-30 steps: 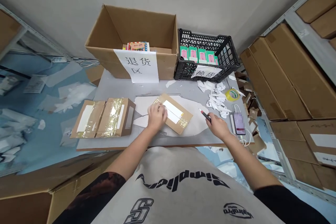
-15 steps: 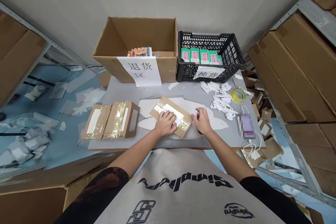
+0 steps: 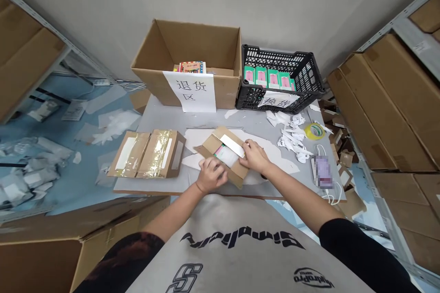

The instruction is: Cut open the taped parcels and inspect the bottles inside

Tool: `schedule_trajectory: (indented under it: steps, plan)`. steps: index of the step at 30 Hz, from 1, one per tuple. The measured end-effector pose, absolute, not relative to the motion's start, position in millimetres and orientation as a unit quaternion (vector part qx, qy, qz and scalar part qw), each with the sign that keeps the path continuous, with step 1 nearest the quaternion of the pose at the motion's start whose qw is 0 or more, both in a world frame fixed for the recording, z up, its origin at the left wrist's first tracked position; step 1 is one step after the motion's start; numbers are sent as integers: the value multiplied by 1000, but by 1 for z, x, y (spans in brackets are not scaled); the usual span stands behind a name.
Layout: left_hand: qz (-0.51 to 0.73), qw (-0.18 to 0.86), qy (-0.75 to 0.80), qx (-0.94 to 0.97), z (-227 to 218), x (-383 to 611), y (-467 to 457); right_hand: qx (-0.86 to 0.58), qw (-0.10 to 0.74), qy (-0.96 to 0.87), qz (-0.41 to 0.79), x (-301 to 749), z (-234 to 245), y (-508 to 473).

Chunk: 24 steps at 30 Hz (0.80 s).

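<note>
While the left hand (image 3: 211, 175) curls its fingers around the near edge of an opened cardboard mailer box (image 3: 206, 149), the right hand (image 3: 252, 155) presses on the box's right side, fingers close together beside a white label strip (image 3: 232, 145). A white-and-green packet (image 3: 225, 155) shows inside. The box sits on a white paper sheet (image 3: 275, 158) on a grey table (image 3: 165, 119), near its front edge. Two taped cardboard boxes (image 3: 160, 154) lie side by side to the left; crumpled white paper (image 3: 292, 139) and a yellow tape roll (image 3: 314, 131) lie to the right
</note>
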State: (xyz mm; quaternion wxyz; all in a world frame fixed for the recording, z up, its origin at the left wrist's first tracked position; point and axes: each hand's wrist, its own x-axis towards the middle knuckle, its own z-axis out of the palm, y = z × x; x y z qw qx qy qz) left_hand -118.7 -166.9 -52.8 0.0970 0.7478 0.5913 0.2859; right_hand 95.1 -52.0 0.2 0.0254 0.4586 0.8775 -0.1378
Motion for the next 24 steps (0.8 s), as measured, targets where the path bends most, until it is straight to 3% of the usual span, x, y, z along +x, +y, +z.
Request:
schedule_trajectory:
  steps: [8,13,18,21,24]
  plan:
    - [220,147,630,730,-54,-125,-190,452,-76,819,-345,116,9,-32]
    - [210,162,633,727,-46,-128,-158,513,-59,725,-456,137,-2,-6]
    - [201,200,610,740,-38,-136,-156,561,-91,768,-294,132,-30,-12]
    - [204,210,593,750,-33,-140,-157,583,-134,776,-199,128,-28,-24]
    - [203,208,566,771,-30,-144,-154,587,-113,789,-144,126,-18,-38]
